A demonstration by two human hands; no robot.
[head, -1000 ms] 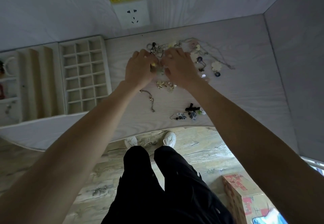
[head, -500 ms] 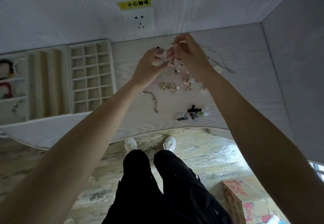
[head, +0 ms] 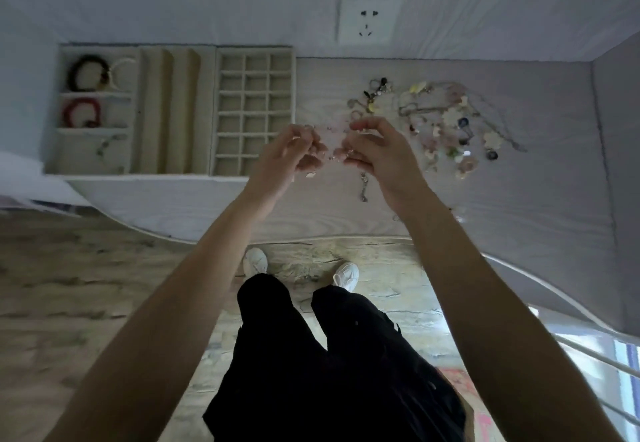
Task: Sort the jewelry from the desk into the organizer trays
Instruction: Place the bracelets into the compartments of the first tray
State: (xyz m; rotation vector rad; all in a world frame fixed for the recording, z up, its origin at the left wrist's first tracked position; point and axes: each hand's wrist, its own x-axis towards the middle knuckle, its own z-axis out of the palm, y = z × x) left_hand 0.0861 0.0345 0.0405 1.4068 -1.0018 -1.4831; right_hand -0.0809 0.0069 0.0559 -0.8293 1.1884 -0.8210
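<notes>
My left hand (head: pixel 294 154) and my right hand (head: pixel 374 151) are raised together above the desk, just right of the grid tray (head: pixel 254 109). Between their curled fingers they hold a pale pink beaded piece of jewelry (head: pixel 332 137), blurred. A pile of loose jewelry (head: pixel 440 119) lies on the desk to the right. A small chain (head: pixel 363 187) lies below my right hand. The left tray (head: pixel 95 109) holds a dark bracelet (head: pixel 86 73), a red bracelet (head: pixel 81 112) and a thin piece in separate compartments.
A slotted tray (head: pixel 173 109) stands between the two other trays. A wall socket (head: pixel 367 21) is above the desk. The desk's curved front edge (head: pixel 311 239) runs below my hands, my legs and shoes beneath it. A side wall (head: pixel 616 130) bounds the desk at right.
Both hands have lifted the pink piece off the pile and carried it left toward the grid tray. The camera has turned left, bringing the trays fully into view.
</notes>
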